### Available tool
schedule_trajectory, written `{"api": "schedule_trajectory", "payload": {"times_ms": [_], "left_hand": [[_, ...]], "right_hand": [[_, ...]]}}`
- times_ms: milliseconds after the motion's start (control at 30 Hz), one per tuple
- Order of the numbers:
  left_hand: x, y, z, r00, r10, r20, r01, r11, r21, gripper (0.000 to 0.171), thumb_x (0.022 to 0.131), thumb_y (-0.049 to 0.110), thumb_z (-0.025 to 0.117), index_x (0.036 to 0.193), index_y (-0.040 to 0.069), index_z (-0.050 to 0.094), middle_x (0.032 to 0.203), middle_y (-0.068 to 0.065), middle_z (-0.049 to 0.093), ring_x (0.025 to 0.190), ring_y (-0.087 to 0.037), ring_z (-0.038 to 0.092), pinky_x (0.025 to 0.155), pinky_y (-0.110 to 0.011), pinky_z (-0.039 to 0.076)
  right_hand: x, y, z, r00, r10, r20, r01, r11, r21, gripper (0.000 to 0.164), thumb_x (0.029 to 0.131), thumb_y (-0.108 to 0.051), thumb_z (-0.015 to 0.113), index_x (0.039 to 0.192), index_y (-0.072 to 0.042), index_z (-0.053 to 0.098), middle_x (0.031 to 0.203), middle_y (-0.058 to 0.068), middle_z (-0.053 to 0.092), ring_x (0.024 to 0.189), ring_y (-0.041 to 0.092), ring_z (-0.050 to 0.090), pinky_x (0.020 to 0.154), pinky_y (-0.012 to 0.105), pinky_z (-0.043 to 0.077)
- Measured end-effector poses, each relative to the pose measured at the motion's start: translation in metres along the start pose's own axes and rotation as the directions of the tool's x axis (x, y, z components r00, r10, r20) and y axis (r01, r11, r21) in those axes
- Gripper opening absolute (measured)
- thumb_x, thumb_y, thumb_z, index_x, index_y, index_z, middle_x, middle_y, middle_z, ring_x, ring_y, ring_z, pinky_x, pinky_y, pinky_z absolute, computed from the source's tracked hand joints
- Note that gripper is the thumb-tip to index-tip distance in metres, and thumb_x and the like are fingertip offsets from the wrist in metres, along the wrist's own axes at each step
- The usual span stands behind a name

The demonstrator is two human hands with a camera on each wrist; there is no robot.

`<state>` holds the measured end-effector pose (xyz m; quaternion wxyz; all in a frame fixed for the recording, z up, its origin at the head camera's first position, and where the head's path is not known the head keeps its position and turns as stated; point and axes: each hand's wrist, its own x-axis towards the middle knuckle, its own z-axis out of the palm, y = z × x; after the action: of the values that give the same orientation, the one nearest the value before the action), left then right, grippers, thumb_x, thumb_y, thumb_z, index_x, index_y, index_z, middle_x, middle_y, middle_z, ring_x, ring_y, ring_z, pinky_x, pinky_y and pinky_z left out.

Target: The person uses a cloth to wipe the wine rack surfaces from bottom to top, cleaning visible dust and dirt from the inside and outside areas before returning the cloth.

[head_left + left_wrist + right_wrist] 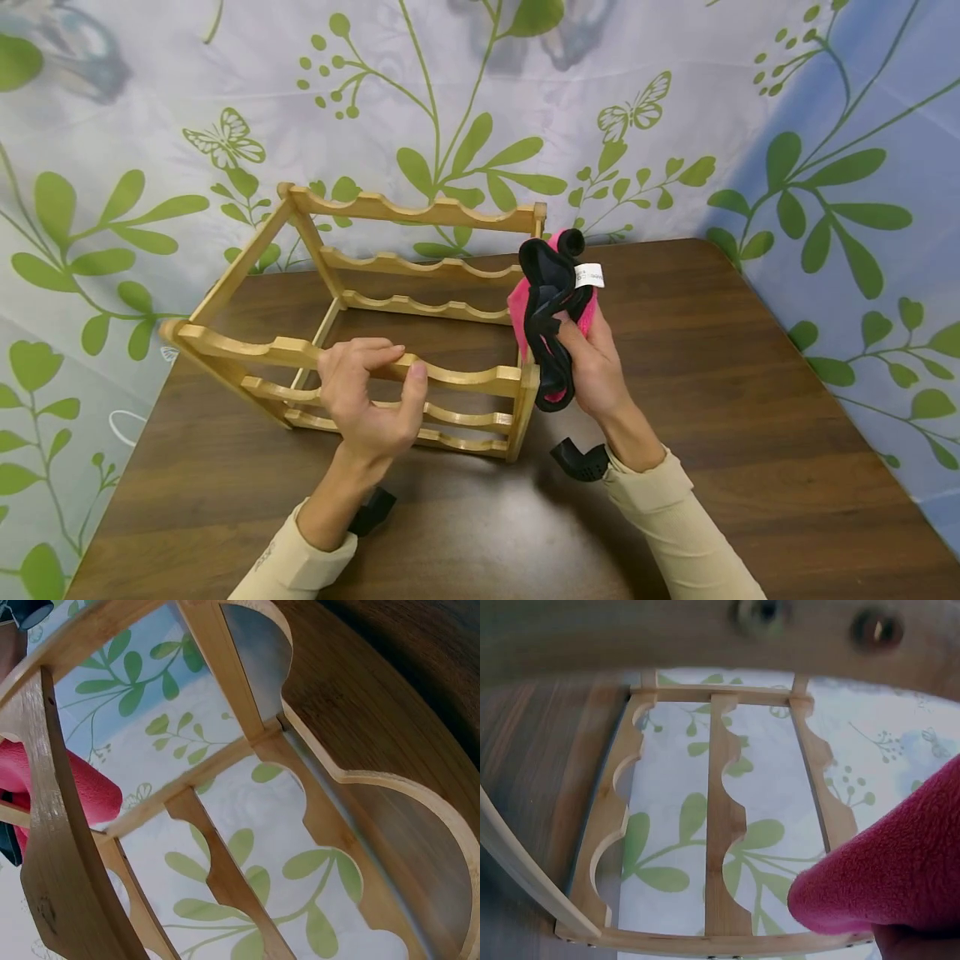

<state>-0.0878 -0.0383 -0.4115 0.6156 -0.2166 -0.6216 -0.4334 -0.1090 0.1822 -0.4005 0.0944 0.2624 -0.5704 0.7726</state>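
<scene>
A light wooden rack (472, 380) with scalloped rails stands on the table, left of centre in the head view. My left hand (367, 408) grips its upper front rail, thumb on the near side and fingers over the top. In my right hand (600, 371) is a bunched pink fleece cloth (889, 870) with black edging or lining and a white tag (589, 276). It is held upright against the rack's right end, and partly covers it. The left wrist view shows the pink cloth (94, 787) behind a rack rail (71, 862).
A brown wooden table (720, 375) carries the rack, with a rounded back right corner. Behind it hangs a white curtain (247, 75) with green leaves and butterflies. A white cord loop (123, 427) lies by the left edge. Black wrist mounts (581, 461) sit at both sleeves.
</scene>
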Motion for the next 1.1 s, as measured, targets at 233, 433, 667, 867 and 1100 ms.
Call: {"api": "schedule_trajectory", "payload": {"times_ms": [233,433,667,867,1100], "left_hand": [[0.002,-0.004,-0.001,0.999,-0.013,-0.033,0.01,0.997,-0.077,0.037,0.082,0.031,0.066,0.068,-0.002,0.059,0.063,-0.014,0.057,0.058,-0.029,0.046,0.072,-0.034,0.03],[0.004,-0.008,0.0,0.998,-0.008,-0.061,0.001,0.993,-0.12,0.044,0.084,0.037,0.066,0.064,-0.002,0.057,0.061,-0.014,0.055,0.056,-0.029,0.045,0.07,-0.032,0.03],[0.004,-0.013,0.0,0.998,-0.013,-0.064,0.003,0.987,-0.163,0.043,0.081,0.035,0.067,0.063,-0.002,0.055,0.06,-0.014,0.055,0.057,-0.029,0.046,0.069,-0.032,0.029],[0.004,-0.015,0.001,0.998,-0.011,-0.06,0.0,0.984,-0.177,0.041,0.08,0.034,0.066,0.063,-0.001,0.055,0.06,-0.013,0.055,0.058,-0.029,0.047,0.067,-0.033,0.027],[0.004,-0.017,-0.002,1.0,0.001,-0.008,-0.002,0.987,-0.159,0.04,0.082,0.033,0.065,0.066,-0.002,0.056,0.062,-0.014,0.055,0.059,-0.029,0.047,0.068,-0.034,0.027]], "right_hand": [[0.003,0.001,0.0,0.999,-0.043,-0.024,0.041,0.995,-0.089,0.041,0.103,-0.004,0.037,0.144,0.004,0.032,0.123,0.009,0.054,0.103,0.017,0.057,0.093,0.028,0.05],[0.006,0.003,0.0,0.994,-0.107,-0.035,0.103,0.989,-0.106,0.041,0.104,-0.005,0.038,0.144,0.003,0.033,0.128,0.011,0.053,0.109,0.019,0.056,0.098,0.032,0.047],[0.008,0.005,0.001,0.991,-0.113,-0.071,0.107,0.991,-0.084,0.045,0.104,-0.004,0.038,0.148,-0.001,0.029,0.127,0.017,0.053,0.109,0.019,0.061,0.095,0.031,0.05],[0.01,0.005,0.0,0.987,-0.108,-0.122,0.096,0.99,-0.102,0.048,0.104,-0.004,0.038,0.149,0.001,0.026,0.133,0.017,0.049,0.12,0.023,0.055,0.103,0.032,0.044],[0.005,0.0,-0.003,0.98,-0.107,-0.167,0.099,0.994,-0.054,0.045,0.098,0.006,0.046,0.142,0.0,0.04,0.128,0.017,0.057,0.116,0.025,0.059,0.097,0.036,0.05]]}}
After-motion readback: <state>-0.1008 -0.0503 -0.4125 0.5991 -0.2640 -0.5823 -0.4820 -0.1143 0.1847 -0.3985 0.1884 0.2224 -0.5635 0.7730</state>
